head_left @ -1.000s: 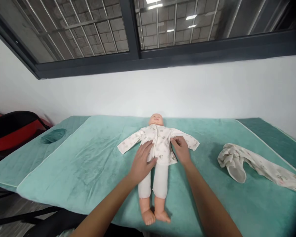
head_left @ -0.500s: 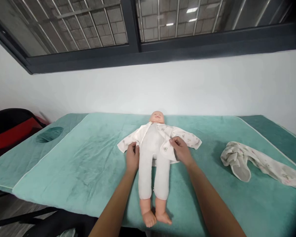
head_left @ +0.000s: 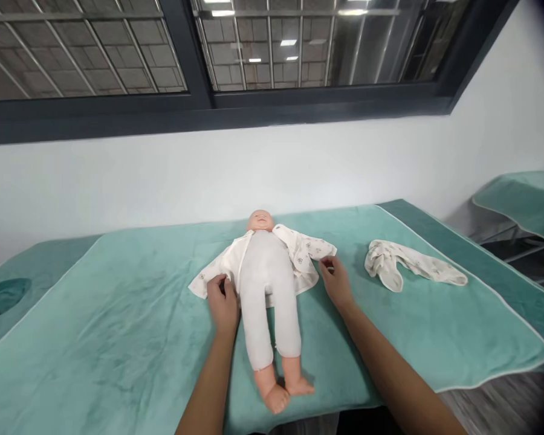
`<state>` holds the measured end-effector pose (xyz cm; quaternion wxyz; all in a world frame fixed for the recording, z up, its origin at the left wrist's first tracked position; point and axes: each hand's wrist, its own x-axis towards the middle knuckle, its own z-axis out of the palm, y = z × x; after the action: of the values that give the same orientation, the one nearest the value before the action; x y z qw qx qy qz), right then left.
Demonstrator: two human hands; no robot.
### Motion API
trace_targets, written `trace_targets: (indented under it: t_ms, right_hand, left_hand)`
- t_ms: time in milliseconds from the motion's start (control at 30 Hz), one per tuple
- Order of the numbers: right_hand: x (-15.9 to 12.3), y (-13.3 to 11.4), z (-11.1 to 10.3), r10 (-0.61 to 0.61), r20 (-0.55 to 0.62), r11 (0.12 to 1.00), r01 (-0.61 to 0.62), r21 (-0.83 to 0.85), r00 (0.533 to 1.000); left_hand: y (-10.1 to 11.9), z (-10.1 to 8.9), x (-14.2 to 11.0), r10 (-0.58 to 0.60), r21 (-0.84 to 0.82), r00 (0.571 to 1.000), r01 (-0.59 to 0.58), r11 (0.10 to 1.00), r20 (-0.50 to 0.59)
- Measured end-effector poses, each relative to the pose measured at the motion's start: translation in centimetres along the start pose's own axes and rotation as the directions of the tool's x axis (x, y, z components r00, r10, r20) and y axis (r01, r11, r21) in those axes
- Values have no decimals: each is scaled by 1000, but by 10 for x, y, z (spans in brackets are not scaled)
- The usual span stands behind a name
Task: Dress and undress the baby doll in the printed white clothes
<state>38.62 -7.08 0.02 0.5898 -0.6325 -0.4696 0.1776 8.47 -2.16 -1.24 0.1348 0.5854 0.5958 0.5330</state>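
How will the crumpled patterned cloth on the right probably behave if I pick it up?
The cloth should hang floppy, since one end is bunched in soft folds. It is probably light, as the fabric looks thin. Rolling seems unlikely: its long part lies flat.

From where I'm standing, I'm making out 0 readable texts, labels, brands, numbers or signs, either close to the grip or well apart from it.
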Motion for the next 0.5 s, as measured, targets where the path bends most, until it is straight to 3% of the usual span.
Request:
trace_targets:
  t_ms: [100,200,300,367,433,500]
  right_hand:
    - [-16,10,-29,-147,118,966,168,-198,982]
    - [-14,16,-68,-323,182,761,369,-533,929]
    - [-2,17,-109,-272,149,484,269,-833,951]
    - [8,18,-132,-188,63,409,136,-902,980]
    - [19,18,-149,-66,-47,497,-8,-868,997]
    - [30,15,-158,75,-142,691,-154,-706,987]
  left_hand:
    - [0,-2,-1,17,-9,1000,-17,1000,15]
    - [-1,-2,-2,39,-13,999,-39,999,25]
    - [-4,0,-2,49,-7,998,-49,999,26]
    - [-6,2,-2,58,-1,998,-58,998,25]
    - [-6,2,-2,68,1,997,-68,998,28]
    - [-5,2,-2,74,4,997,-74,997,25]
